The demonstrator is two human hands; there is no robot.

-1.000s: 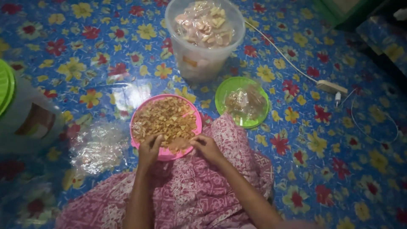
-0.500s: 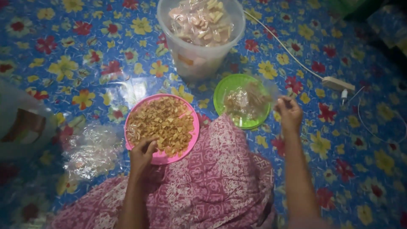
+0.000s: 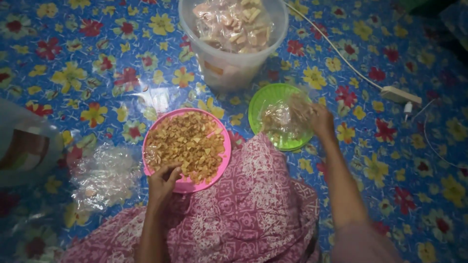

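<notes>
Right hand point(image 3: 322, 122) pinching a clear bag of chips point(image 3: 287, 117) over green plate point(image 3: 280, 117); left hand point(image 3: 163, 180) curled on chips in pink plate point(image 3: 185, 146). Could spill if the thin bag slips or the pink plate tips off the lap.

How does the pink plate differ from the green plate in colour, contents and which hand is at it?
The pink plate is heaped with golden-brown chips; the green plate holds clear plastic bags. The left hand rests at the pink plate's near edge; the right hand reaches over the green plate. Both are round and sit on the flowered floor mat.
</notes>
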